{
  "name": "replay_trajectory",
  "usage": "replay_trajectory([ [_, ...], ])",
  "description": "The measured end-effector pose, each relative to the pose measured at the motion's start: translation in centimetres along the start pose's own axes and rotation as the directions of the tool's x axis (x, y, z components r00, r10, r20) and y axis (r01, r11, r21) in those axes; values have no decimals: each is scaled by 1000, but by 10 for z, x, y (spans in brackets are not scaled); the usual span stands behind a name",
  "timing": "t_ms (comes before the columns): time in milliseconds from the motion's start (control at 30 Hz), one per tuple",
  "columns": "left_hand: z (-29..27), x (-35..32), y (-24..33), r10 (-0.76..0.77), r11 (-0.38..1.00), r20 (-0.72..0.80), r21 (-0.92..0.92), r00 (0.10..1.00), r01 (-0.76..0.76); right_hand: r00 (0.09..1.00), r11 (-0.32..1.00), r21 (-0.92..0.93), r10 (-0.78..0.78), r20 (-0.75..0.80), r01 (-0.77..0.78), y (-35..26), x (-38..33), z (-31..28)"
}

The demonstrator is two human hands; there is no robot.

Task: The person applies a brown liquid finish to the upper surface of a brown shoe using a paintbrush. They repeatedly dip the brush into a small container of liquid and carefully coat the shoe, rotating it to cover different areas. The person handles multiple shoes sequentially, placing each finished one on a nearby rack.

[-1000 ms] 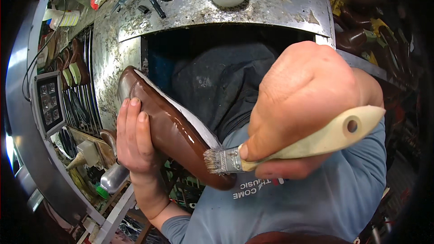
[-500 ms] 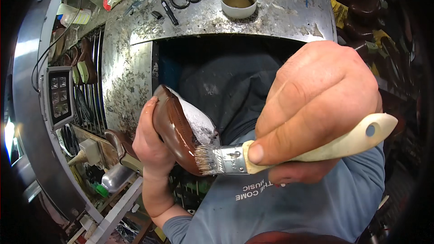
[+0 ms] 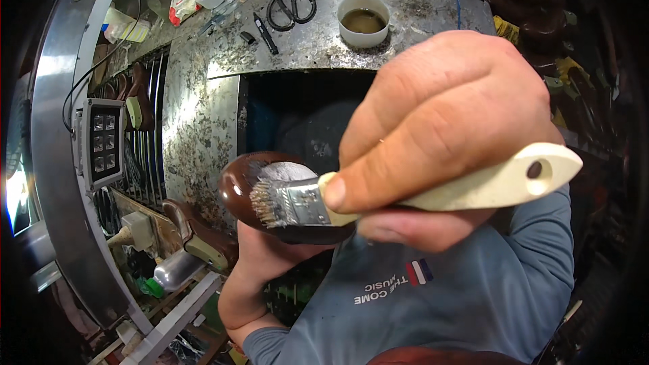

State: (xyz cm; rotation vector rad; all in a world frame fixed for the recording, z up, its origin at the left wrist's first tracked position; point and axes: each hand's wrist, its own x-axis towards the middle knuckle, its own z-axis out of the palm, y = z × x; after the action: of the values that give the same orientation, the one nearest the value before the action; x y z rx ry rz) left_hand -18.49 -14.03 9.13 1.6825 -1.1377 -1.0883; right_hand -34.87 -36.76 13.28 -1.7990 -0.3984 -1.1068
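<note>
My right hand (image 3: 446, 128) is closed round the pale wooden handle of a flat paintbrush (image 3: 487, 179), its thumb lying near the metal band. The brush's grey, worn bristles rest against a glossy brown leather shoe (image 3: 235, 186), along the border between the leather and the whitish underside. From below, my left hand (image 3: 270, 251) supports the shoe; most of its fingers are hidden behind it. The rounded toe points to the left.
Beyond my hands, a white cup (image 3: 365, 35) of brownish liquid stands on the stained metal bench (image 3: 196, 115), near black scissors (image 3: 292, 10) and a black pen (image 3: 266, 34). Left are a lamp (image 3: 103, 142), a brown shoe (image 3: 199, 233) and a plastic bottle (image 3: 179, 269).
The shoe has turned in my left hand, so its toe now faces left. My right hand and the brush have shifted left and away from me, bristles still on the shoe.
</note>
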Motion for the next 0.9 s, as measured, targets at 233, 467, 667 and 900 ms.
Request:
replay_trajectory([
  [233,-6,-7,2,-114,927,129,-342,985,152,997,989,-142,48,61,-39,8,2,-1],
  [467,-11,-6,-7,-143,807,205,-542,968,234,990,986,-147,90,109,-74,13,-7,2],
  [667,-9,-7,-9,-186,672,216,-683,958,285,980,984,-108,152,129,-139,16,-19,6],
  [900,-6,-15,-26,-242,654,99,-718,965,238,971,985,-42,171,166,-166,18,-31,14],
])
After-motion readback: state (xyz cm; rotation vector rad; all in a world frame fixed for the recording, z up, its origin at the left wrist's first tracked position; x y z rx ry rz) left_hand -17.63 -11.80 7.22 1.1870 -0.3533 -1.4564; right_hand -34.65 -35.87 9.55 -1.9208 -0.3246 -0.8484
